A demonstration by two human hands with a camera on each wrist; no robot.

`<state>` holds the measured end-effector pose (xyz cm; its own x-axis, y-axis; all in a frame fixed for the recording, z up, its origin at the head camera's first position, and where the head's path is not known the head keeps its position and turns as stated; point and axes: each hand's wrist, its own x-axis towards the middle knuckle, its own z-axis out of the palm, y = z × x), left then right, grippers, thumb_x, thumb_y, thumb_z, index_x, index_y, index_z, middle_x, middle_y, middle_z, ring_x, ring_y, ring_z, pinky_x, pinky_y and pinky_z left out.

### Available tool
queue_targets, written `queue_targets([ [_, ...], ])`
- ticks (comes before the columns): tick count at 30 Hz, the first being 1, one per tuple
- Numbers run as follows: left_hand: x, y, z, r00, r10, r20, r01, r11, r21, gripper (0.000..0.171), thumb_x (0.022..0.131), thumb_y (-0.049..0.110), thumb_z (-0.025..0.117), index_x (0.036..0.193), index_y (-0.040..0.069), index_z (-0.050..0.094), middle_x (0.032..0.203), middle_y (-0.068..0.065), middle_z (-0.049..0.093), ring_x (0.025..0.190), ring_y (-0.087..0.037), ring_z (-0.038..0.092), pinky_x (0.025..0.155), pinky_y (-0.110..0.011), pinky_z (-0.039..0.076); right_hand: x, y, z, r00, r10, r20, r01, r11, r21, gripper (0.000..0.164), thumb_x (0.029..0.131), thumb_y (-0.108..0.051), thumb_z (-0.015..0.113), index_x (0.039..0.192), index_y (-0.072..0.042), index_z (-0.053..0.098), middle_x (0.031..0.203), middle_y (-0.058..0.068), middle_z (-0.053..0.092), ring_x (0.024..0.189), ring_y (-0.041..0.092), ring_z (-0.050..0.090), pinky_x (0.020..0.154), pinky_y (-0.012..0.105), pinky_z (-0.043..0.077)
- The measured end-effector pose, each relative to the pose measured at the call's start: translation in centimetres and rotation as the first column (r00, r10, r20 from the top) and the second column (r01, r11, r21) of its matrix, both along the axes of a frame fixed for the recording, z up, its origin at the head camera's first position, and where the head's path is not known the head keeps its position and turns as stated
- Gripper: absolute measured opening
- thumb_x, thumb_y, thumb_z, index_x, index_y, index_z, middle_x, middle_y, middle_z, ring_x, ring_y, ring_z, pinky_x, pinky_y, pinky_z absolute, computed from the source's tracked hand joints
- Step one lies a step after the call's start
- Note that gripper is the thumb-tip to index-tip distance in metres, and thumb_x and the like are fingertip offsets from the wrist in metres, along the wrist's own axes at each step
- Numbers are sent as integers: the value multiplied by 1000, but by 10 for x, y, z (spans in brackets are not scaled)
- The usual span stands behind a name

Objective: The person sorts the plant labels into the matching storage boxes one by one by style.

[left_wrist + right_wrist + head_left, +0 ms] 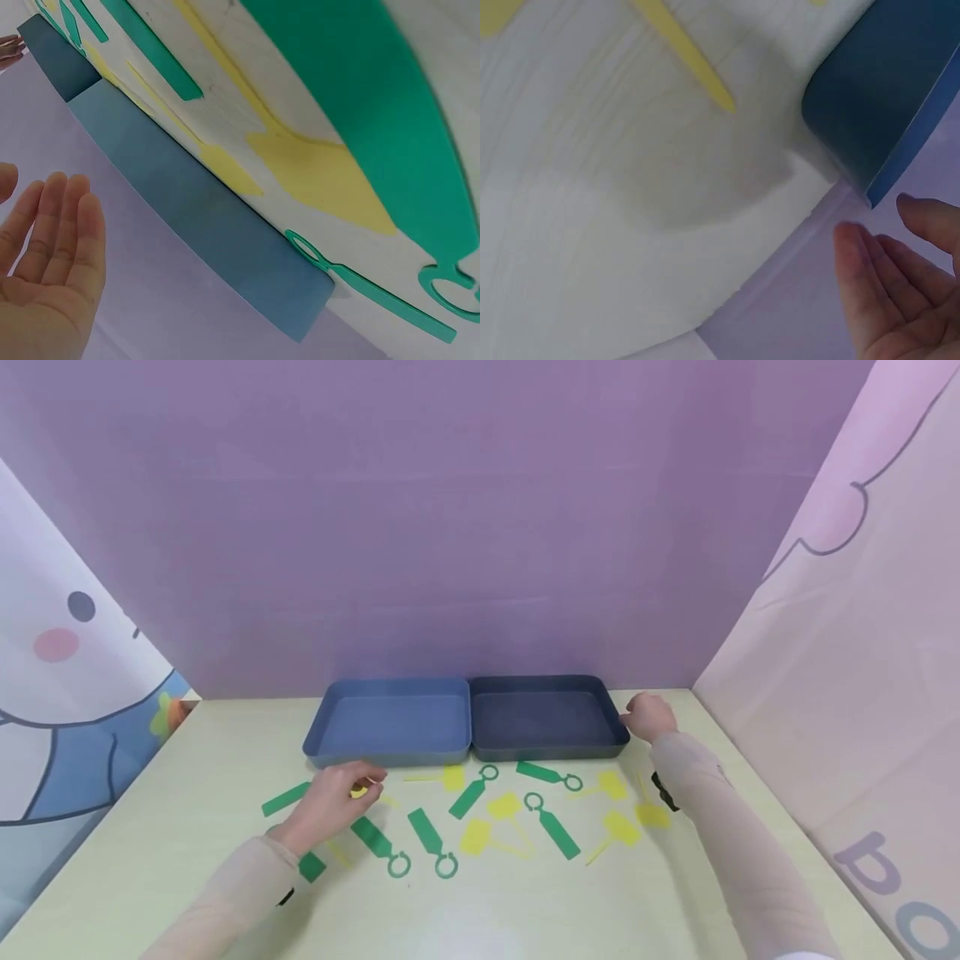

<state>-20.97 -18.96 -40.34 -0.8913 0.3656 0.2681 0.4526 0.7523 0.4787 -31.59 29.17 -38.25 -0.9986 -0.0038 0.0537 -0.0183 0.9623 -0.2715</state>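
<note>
Left hand point(330, 802) hovers, fingers loose and released, over flat green ring-ended tags point(426, 832) and flat yellow paddle-shaped pieces point(476, 837) scattered lower centre; right hand point(651, 717), fingers also released, beside dark-navy rectangular plastic-looking tray point(540, 714), centre right.

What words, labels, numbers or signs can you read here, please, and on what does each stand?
"o": large blue-grey letter on the pale printed fabric wall at the right.
Tilted purple letter beside it: "a" or "b", I cannot tell.
None readable on the flat green tags, flat yellow tags, shallow blue tray or shallow navy tray.
</note>
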Motion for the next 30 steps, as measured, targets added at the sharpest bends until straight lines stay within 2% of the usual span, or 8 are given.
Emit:
queue_targets([
  [2,1,-2,-2,1000,4,2,-4,1000,-1,20,85,12,62,103,6,67,99,-3,67,82,-13,64,73,-29,54,-2,2,-2,1000,-13,24,13,1000,-15,31,85,-18,57,100,8,65,104,25,64,93,41,60,81,49,47],
  [6,1,-4,-4,1000,17,6,-17,1000,-3,20,85,13,61,104,6,67,100,-3,67,83,-13,63,73,-31,54,-5,5,-8,995,-43,93,51,995,-88,32,86,-24,59,94,5,69,78,15,69,74,29,61,72,42,48],
  [9,1,-6,-4,1000,26,15,-26,1000,-8,20,86,13,61,104,6,67,100,-3,67,84,-14,63,74,-31,54,-5,6,-12,990,-56,130,73,989,-132,35,86,-26,61,98,5,68,69,10,68,69,23,60,75,42,47],
  [15,2,-8,-4,999,32,33,-32,999,-9,21,86,14,61,104,6,67,101,-4,67,84,-14,64,74,-32,53,-6,4,-18,991,-65,119,84,983,-164,27,82,-13,62,99,7,67,85,17,70,65,20,66,83,45,49],
  [23,5,-14,-9,997,48,64,-45,998,-45,21,86,14,61,104,6,67,101,-4,67,83,-15,64,73,-32,53,-6,1,-21,992,-87,86,98,987,-126,22,79,-11,61,91,4,69,64,6,69,73,29,65,86,50,46],
  [30,9,-17,-12,992,63,111,-60,998,-29,20,87,14,60,105,9,67,103,-2,67,86,-13,63,76,-32,52,-7,-2,-19,993,-97,62,105,987,-125,21,80,-12,62,90,5,69,70,10,70,77,32,66,87,49,46],
])
